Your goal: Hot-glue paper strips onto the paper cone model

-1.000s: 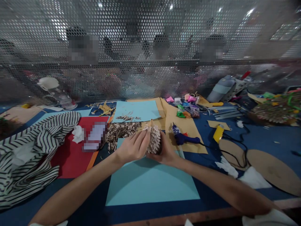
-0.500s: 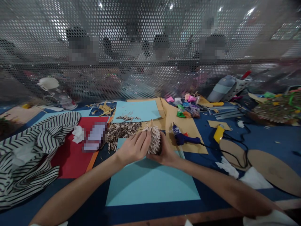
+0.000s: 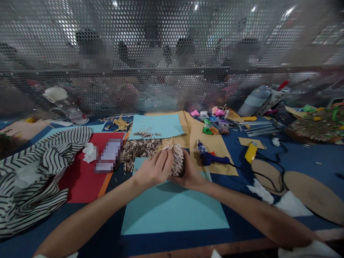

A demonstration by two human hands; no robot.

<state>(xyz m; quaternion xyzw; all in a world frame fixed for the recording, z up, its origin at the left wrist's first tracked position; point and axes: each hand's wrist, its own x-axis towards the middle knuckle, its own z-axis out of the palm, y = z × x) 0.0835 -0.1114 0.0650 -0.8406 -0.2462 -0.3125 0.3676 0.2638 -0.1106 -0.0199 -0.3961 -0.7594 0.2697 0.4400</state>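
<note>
Between my hands is a rounded craft piece (image 3: 177,162) covered in overlapping pale, pointed scales, held above a light blue sheet (image 3: 174,211). My right hand (image 3: 191,173) wraps around its right side and underside. On its left side my left hand (image 3: 157,166) is closed, fingertips pressed against the scales; whether a loose scale is pinched there is hidden. Just behind my left hand lies a heap of similar small scales (image 3: 135,152). More of them lie on another blue sheet (image 3: 158,123). A blue glue gun (image 3: 212,158) rests on brown paper (image 3: 223,170), right of my right hand.
At left are a striped cloth (image 3: 51,154), a red sheet (image 3: 80,182) and a phone-like object (image 3: 109,156). Small colourful packets (image 3: 212,122) sit at the back. Cardboard discs (image 3: 311,190), a yellow cutter (image 3: 251,152) and a black cord lie right. A perforated metal screen (image 3: 161,82) stands behind.
Almost nothing differs. Both hands keep their hold on the scaled piece, and the view has shifted very slightly.
</note>
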